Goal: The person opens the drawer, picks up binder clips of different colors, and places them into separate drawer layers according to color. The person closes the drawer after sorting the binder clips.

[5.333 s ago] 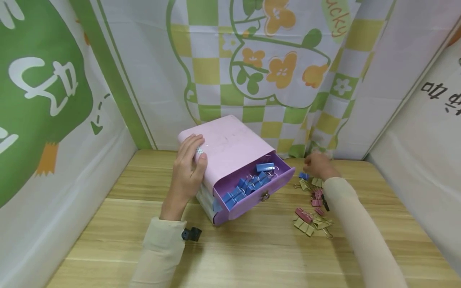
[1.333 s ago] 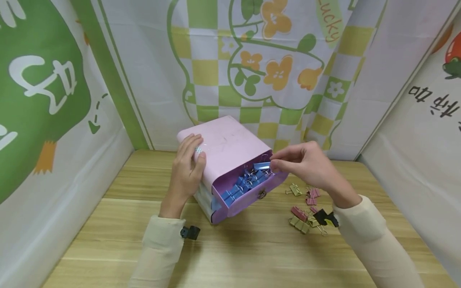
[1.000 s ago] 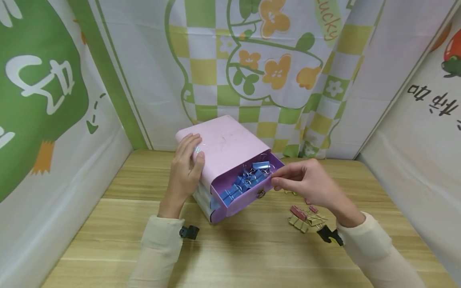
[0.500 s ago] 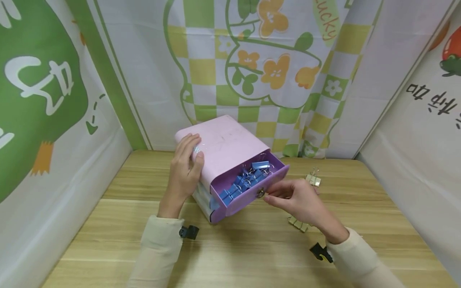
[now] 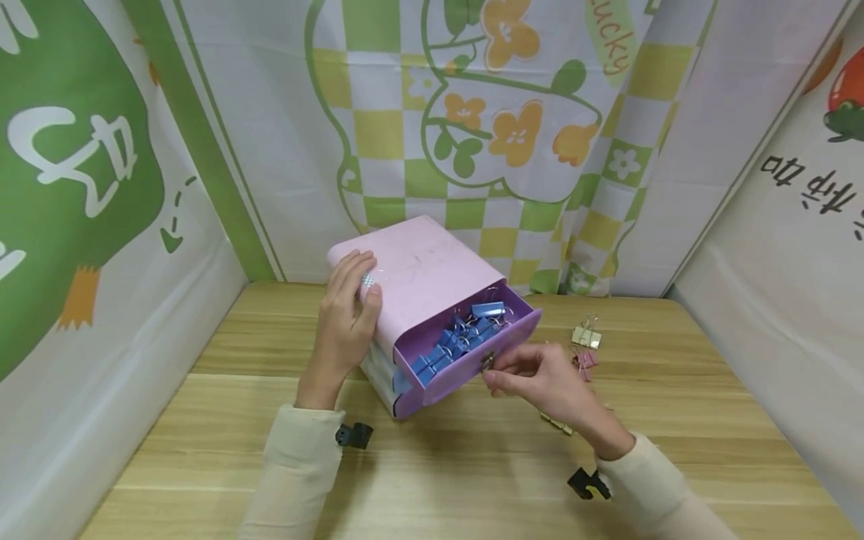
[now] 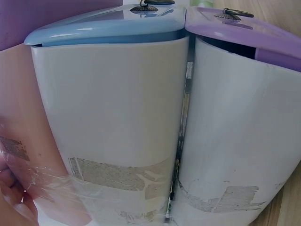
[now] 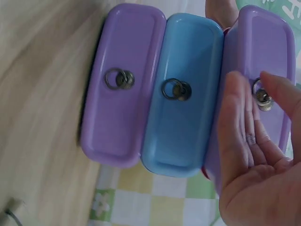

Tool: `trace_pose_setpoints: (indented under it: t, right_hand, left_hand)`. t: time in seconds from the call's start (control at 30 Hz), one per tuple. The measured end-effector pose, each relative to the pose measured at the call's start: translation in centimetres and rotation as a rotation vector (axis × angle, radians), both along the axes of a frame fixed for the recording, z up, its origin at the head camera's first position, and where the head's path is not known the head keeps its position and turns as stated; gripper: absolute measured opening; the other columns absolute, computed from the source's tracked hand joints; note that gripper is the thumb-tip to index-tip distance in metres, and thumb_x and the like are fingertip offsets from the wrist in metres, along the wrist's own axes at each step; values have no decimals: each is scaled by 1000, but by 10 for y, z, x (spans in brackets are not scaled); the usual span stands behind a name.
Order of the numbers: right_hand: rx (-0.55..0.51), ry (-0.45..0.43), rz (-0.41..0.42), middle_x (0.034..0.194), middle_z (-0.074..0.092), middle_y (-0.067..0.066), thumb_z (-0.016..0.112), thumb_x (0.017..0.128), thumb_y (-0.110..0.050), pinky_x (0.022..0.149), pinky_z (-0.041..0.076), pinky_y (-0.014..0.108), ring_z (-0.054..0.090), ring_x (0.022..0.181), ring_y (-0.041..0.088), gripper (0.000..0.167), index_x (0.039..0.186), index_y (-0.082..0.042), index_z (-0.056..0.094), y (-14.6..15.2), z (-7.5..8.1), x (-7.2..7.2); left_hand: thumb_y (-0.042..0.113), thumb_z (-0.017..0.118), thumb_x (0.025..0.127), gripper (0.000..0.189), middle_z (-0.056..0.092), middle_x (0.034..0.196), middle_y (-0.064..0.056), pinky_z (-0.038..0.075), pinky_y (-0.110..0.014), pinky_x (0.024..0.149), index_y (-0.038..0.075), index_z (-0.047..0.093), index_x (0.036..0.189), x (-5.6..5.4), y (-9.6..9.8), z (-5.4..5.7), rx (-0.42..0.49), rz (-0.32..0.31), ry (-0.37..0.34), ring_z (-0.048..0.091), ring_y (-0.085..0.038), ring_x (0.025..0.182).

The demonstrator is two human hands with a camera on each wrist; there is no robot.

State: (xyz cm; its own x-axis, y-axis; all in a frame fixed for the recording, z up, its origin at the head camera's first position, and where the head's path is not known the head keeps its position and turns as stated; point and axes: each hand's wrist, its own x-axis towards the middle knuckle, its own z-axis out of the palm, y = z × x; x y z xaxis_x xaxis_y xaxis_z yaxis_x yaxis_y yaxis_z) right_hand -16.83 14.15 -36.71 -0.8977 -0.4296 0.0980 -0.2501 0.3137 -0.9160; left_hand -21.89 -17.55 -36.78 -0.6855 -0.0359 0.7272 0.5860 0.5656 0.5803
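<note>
A small chest of drawers with a pink top (image 5: 418,262) stands angled on the table. Its top purple drawer (image 5: 466,364) is pulled partly out and holds several blue binder clips (image 5: 459,337). My left hand (image 5: 346,319) rests on the chest's left top edge, fingers flat over the pink surface. My right hand (image 5: 540,379) is at the drawer's front, its fingertips at the metal ring pull (image 5: 487,361). In the right wrist view the ring lies between thumb and fingers, with a gap showing. A blue drawer (image 7: 183,94) and a lower purple drawer (image 7: 124,84) are closed.
Right of the chest lie a gold binder clip (image 5: 586,335) and pink binder clips (image 5: 586,364) on the wooden table (image 5: 256,465). Another gold clip (image 5: 556,422) is partly hidden by my right hand. A patterned cloth (image 5: 445,150) hangs behind.
My right hand went from the clips at the back right to the drawer's right corner, then down and left to its ring pull. A blue clip by the right-hand pile is gone. My left hand stays.
</note>
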Motion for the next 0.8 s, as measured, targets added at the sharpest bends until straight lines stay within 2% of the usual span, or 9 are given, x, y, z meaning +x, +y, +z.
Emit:
trace_pose_setpoints:
  t: [0.1, 0.27, 0.33, 0.4, 0.5, 0.8]
  right_hand:
    - [-73, -120, 25, 90, 80, 10, 77, 96, -20, 80, 69, 37, 79, 81, 21, 24, 102, 2, 73, 1, -5, -1]
    - [-235, -320, 112, 86, 77, -4, 69, 101, -18, 85, 68, 33, 75, 79, 10, 9, 98, -11, 74, 5, -12, -4]
    - [-296, -368, 160, 85, 77, -6, 65, 103, -16, 85, 67, 30, 74, 78, 6, 13, 94, -16, 74, 6, -12, -4]
    - [-343, -387, 204, 84, 77, -8, 62, 104, -14, 85, 67, 28, 74, 77, 4, 18, 93, -17, 76, 6, -11, -3]
    - [-383, -399, 225, 85, 78, -9, 61, 105, -14, 85, 67, 27, 75, 78, 3, 20, 94, -18, 76, 6, -9, -2]
    - [-400, -382, 176, 84, 77, -7, 61, 105, -12, 82, 67, 26, 75, 77, 4, 20, 93, -17, 77, 3, -1, -2]
  left_hand:
    - [31, 49, 101, 52, 58, 156, -11, 32, -51, 132, 3, 61, 144, 0, 0, 0, 0, 1, -1, 42, -28, 155]
    - [30, 50, 101, 52, 58, 156, -12, 32, -51, 132, 3, 62, 143, -1, 0, 0, 5, -2, 6, 42, -29, 155]
    - [30, 50, 101, 52, 58, 156, -12, 32, -52, 132, 3, 61, 144, -1, 0, 0, 4, -4, 8, 42, -29, 155]
    - [30, 49, 101, 52, 57, 156, -11, 32, -52, 132, 3, 61, 144, -1, 1, 0, 3, -3, 8, 42, -29, 155]
    - [30, 49, 102, 51, 57, 156, -11, 31, -51, 132, 3, 61, 144, 0, 1, 0, 3, -2, 8, 42, -28, 155]
    - [30, 49, 102, 51, 57, 156, -11, 31, -51, 133, 3, 61, 144, 0, 0, 0, 7, -5, 6, 41, -29, 155]
